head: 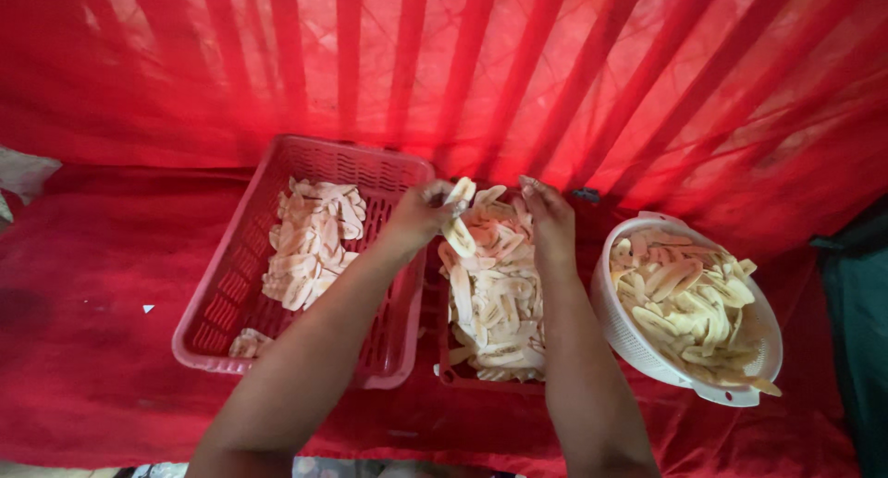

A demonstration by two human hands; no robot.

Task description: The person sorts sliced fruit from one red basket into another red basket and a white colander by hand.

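My left hand (421,214) pinches a long pale banana slice (457,221) above the gap between two red baskets. Just to its right, my right hand (548,215) hovers over the middle basket with fingers pointing down onto the slice pile (495,293); whether it holds a slice I cannot tell. The left red basket (229,284) holds a smaller layer of slices (310,242). The middle red basket (444,374) is nearly hidden under its heap of slices.
A white round colander (629,335) full of slices stands at the right, tilted toward me. Everything rests on a red cloth (92,330). A red net over slats rises behind. A dark green object (856,302) sits at the far right edge.
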